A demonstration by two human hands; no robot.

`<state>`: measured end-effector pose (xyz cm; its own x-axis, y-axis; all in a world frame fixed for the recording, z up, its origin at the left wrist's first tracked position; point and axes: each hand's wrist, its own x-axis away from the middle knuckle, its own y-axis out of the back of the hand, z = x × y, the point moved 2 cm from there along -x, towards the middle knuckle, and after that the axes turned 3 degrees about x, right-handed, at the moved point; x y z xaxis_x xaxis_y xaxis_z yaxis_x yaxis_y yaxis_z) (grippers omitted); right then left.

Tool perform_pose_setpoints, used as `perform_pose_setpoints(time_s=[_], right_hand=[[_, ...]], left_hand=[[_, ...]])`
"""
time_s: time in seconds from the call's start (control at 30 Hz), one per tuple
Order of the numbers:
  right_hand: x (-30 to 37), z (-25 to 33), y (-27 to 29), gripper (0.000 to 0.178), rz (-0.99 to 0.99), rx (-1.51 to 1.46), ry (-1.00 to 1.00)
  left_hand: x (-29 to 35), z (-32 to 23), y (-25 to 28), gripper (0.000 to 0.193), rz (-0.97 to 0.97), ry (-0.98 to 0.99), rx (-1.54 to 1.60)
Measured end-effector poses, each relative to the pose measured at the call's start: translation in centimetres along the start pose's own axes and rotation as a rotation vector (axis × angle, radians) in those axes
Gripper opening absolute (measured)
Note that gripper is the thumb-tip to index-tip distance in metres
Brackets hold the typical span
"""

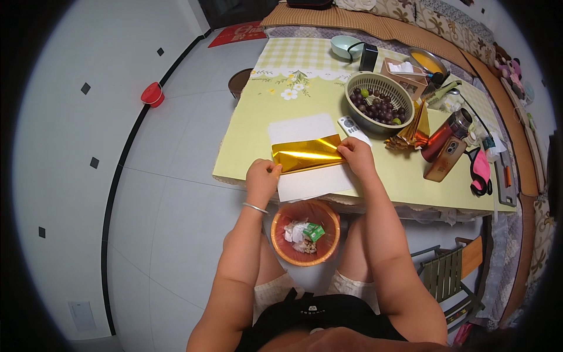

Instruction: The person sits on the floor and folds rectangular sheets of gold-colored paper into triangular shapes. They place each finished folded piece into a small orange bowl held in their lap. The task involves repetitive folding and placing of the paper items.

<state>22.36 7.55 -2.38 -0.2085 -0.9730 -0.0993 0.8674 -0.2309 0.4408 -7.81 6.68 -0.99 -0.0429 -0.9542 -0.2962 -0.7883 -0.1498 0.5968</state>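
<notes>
A shiny gold foil sheet (306,154), folded into a long strip, is stretched between my hands above the near edge of the table. My left hand (264,177) pinches its left end, and my right hand (356,157) pinches the right end between thumb and fingers. Beneath the foil lies white paper (314,183), showing on both its far and near sides. Just beyond my right hand rests a white remote control (350,127). Folded gold and orange foil pieces (415,130) stand farther right.
A colander of grapes (352,104), a red thermos (437,139), a phone (446,159) and a pink eye mask (481,170) occupy the table's right side. Below the near edge, between my knees, stands a lined waste bin (334,246). A folding stool (443,276) is at lower right.
</notes>
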Motion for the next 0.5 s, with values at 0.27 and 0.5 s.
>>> perform_pose_setpoints(time_s=[0.27,0.5], right_hand=[[0.9,3.4,-1.7,0.018,-0.185,0.494,0.001],[1.0,3.7,-2.0,0.021,-0.231,0.578,0.009]], left_hand=[[-0.3,-0.8,-0.6,0.024,-0.082,-0.064,-0.163],[-0.4,-1.3,-0.8,0.027,-0.077,-0.045,-0.234]])
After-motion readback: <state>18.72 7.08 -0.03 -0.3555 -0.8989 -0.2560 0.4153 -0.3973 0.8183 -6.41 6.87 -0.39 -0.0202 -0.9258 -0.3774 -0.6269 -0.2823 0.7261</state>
